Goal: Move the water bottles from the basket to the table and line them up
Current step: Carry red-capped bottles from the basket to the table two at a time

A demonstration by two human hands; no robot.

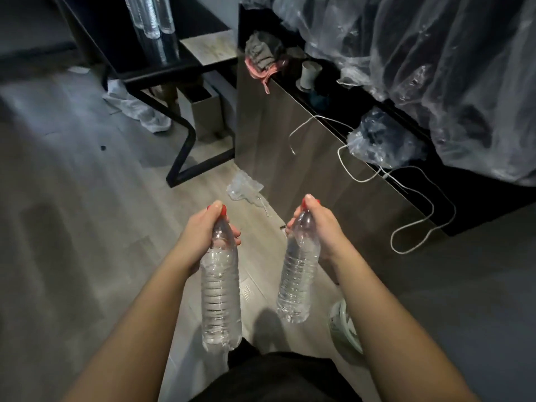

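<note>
My left hand grips a clear water bottle by its neck, just under a red cap, and the bottle hangs down over the floor. My right hand holds a second clear bottle the same way, slightly tilted. Both bottles hang in the air in front of me. Several more clear bottles stand together on the black table at the upper left. No basket is clearly in view.
A dark cabinet stands ahead on the right with cloths, a cup, a plastic bag and a white cord on it, under sheets of clear plastic. Crumpled plastic lies on the wooden floor. A pale round object sits by my right arm.
</note>
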